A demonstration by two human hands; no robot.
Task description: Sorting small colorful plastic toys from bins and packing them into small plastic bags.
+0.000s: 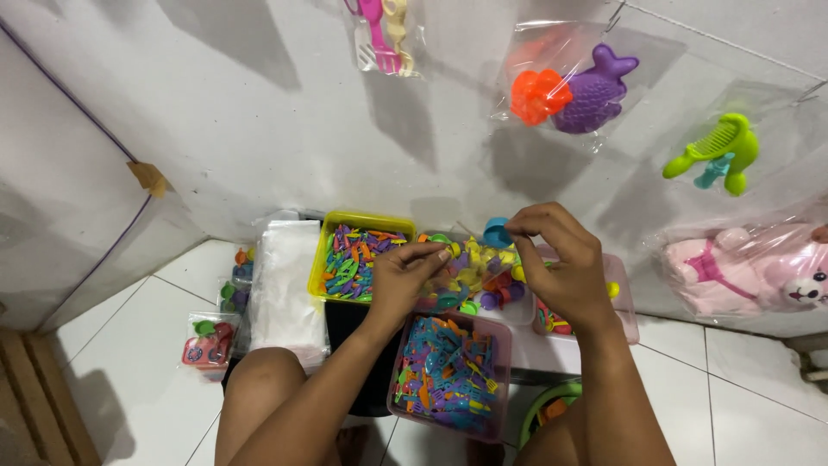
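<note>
Nearest me sits a pink plastic tub of tiny coloured forks point(449, 376). Above it, my left hand point(404, 278) pinches something too small to tell; my right hand point(565, 259) pinches a small blue plastic cup point(496, 231). Beyond lies a yellow tray of coloured pieces point(358, 255).

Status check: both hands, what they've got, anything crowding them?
Left hand pinching a small piece, too small to tell. Right hand raised by blue cup, grip unclear. Pink tray of small coloured pieces below; yellow tray alongside.

We see a purple fish toy point(595, 93) bagged on the wall, a green comb point(720, 147), a pink bear point(750, 274), a white bag stack point(285, 289), a yellow tray point(321, 259).
</note>
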